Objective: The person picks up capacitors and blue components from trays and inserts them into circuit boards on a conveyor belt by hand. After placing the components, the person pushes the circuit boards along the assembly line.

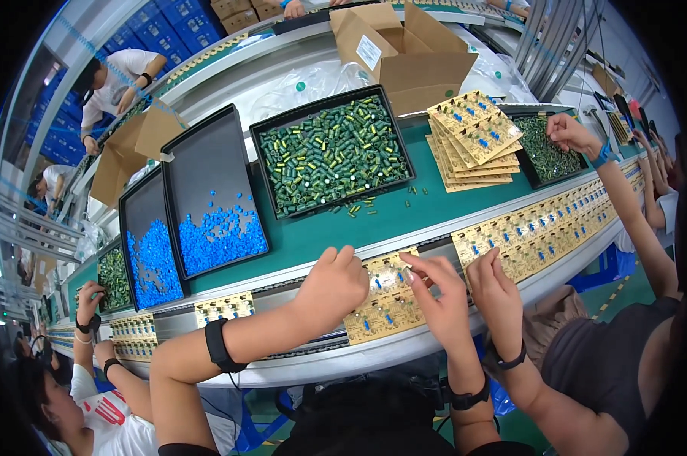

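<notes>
My left hand (334,287) is closed, its fingers curled in over the left edge of a tan circuit board (383,313). Whatever it may hold is hidden inside the fist. Above the same board's right side is my right hand (439,295), thumb and forefinger drawn together around something small and pale that I cannot make out. Small blue parts stand on the board, which lies on the conveyor rail. Beyond my hands sits a black tray (265,176) full of green cylindrical capacitors (332,152), several of them loose on the green mat (434,216).
Black trays (206,144) of blue disc-shaped parts (218,239) stand left. Circuit boards are stacked (472,140) at right, before an open carton (423,72). A co-worker's hand (495,292) is close to my right hand, over joined boards (541,224). Another co-worker (92,395) works at left.
</notes>
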Demonstrator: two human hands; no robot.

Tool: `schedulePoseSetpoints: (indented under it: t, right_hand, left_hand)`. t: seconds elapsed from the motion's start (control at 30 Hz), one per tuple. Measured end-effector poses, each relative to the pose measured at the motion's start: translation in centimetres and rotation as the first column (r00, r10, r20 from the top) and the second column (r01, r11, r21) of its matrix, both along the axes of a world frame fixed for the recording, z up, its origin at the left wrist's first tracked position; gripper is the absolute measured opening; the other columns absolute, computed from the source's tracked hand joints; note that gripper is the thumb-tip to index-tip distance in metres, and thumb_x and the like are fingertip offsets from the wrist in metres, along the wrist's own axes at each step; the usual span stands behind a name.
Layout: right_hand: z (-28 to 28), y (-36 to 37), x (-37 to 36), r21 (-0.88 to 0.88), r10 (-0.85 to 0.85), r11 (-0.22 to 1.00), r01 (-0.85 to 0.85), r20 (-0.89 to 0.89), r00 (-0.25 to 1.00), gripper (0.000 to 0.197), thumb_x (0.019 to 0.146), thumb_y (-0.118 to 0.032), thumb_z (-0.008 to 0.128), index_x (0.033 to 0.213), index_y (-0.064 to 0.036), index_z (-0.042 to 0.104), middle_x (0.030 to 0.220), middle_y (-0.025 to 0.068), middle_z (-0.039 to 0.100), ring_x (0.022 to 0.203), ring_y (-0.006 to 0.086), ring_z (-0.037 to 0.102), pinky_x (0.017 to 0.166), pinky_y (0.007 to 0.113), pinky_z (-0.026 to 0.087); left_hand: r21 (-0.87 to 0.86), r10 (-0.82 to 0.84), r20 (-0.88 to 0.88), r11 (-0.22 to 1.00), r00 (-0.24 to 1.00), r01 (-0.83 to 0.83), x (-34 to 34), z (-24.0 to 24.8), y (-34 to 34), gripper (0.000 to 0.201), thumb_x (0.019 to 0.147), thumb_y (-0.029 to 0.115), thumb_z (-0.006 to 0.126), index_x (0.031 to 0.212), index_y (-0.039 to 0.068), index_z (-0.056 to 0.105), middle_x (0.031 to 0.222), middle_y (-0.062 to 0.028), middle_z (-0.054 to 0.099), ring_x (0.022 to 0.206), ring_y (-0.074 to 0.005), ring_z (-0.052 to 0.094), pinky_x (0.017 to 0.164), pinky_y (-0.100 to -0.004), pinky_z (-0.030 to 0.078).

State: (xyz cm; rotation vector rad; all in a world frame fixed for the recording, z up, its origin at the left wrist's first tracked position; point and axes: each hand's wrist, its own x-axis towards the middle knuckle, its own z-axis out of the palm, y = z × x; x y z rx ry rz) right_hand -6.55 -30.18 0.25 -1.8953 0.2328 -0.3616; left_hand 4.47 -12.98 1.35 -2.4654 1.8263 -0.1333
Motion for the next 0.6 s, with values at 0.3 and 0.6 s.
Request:
schedulePoseSetpoints:
  t: [0.3,0.6]
  right_hand:
    - [-1.9,-1.1,0.5,0.616,0.091,0.787,-0.011,-0.099,0.991,0.015,0.093,-0.006,0.054,0.103,0.002,0.061,0.089,0.0071,0.066,0.081,0.0116,0.061,0.07,0.023,0.046]
    - [-1.7,-0.7,1.5,0.473,0.163,0.878,-0.068,-0.162,0.973,0.021,0.088,0.002,0.059,0.108,0.0028,0.062,0.096,0.0088,0.068,0.086,0.0138,0.065,0.07,0.024,0.048]
  left_hand:
    - [0.078,0.061,-0.107,0.996,0.992,-0.053,1.3,1.7,4.1,0.01,0.065,0.011,0.065,0.072,0.008,0.059,0.073,-0.0043,0.055,0.082,-0.0214,0.05,0.07,-0.0337,0.038]
    - [-0.334,0.26,0.083,0.917,0.962,-0.219,9.8,1.1,1.8,0.009,0.072,0.011,0.064,0.081,0.008,0.062,0.077,-0.0053,0.057,0.081,-0.0228,0.054,0.072,-0.0351,0.04]
